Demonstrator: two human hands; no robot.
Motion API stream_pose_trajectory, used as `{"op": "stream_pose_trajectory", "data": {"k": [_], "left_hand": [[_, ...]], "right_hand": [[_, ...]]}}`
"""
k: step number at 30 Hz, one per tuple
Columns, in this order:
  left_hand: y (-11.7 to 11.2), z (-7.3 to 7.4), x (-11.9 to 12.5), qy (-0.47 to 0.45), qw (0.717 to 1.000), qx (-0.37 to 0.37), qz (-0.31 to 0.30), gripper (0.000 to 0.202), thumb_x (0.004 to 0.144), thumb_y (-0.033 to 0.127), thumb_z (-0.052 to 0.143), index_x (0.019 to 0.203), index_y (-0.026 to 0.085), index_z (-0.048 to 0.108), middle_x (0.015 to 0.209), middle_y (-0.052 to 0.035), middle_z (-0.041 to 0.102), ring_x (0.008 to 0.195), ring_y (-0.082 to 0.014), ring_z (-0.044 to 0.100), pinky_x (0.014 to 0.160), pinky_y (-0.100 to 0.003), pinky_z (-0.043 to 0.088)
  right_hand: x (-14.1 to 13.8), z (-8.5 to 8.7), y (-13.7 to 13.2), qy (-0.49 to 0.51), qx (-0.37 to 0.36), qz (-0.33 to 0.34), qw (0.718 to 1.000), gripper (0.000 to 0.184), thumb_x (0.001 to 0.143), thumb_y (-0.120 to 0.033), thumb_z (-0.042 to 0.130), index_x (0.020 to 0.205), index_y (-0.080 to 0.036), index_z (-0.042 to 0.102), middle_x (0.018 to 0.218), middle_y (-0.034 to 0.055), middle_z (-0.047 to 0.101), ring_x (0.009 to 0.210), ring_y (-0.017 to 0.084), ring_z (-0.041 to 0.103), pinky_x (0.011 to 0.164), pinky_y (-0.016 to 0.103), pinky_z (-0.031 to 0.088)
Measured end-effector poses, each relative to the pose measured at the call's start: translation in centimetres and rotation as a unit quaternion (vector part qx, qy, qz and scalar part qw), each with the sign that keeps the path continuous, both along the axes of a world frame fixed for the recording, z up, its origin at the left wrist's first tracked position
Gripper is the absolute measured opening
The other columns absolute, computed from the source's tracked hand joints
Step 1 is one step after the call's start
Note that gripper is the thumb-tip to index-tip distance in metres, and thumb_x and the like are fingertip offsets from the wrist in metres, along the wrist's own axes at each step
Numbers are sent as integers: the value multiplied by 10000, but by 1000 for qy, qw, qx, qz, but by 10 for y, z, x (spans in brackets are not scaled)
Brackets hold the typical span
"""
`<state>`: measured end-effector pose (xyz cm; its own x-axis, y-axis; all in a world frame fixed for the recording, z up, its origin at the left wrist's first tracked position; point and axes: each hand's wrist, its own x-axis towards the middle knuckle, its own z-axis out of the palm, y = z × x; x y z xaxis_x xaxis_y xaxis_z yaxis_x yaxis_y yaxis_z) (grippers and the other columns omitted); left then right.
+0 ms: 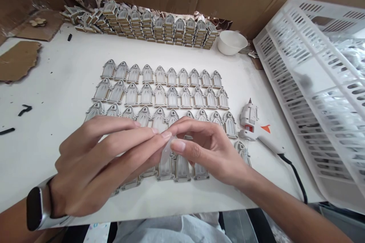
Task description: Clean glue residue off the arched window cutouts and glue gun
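Translucent piece [165,155] sits between the hands, long axis slanting up rightward. The left hand [104,163] stretches its fingers nearly together; the right hand [209,150] curls thumb and forefinger beside it (which grips, I cannot tell). Both block rows of grey arched frames [172,97]; rightward, glue gun [249,117], slotted plastic basket [281,51].

Left hand [99,163] palm-down, fingers [142,149] outstretched; right hand [211,150] curled inward.
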<state>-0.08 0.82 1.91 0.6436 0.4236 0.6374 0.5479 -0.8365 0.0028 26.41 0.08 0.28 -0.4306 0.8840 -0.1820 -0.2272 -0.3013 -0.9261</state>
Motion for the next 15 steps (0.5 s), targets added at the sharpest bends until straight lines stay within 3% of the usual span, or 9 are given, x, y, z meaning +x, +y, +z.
{"op": "stream_pose_trajectory", "data": {"k": [7, 11, 15], "left_hand": [[-5, -4, -2, -29, 999, 5, 13, 434, 1050, 178, 902, 1464, 287, 832, 1133, 21, 936, 1096, -245, 862, 979, -378, 794], [-5, -6, -4, -32, 999, 9, 11, 421, 1045, 256, 920, 1446, 362, 850, 1115, 36, 917, 1059, -248, 862, 1012, -373, 789], [-2, -5, -6, -22, 1000, 11, 6, 531, 1046, 284, 923, 1542, 424, 793, 1066, 39, 916, 1017, -272, 856, 983, -392, 775]], "right_hand": [[1, 1, -1, -3, 5, -7, 1000, 195, 918, -326, 1040, 1054, -242, 929, 1090, 28, 802, 668, 79, 577, 534, 229, 431], [1, -1, -2, 10, 15, -13, 1000, 166, 951, -298, 1007, 1087, -239, 930, 1082, 24, 802, 648, 64, 578, 533, 218, 441], [0, 0, -1, 20, 18, -20, 999, 163, 932, -263, 1015, 1070, -234, 933, 1014, 2, 773, 642, 54, 574, 530, 201, 430]]}}
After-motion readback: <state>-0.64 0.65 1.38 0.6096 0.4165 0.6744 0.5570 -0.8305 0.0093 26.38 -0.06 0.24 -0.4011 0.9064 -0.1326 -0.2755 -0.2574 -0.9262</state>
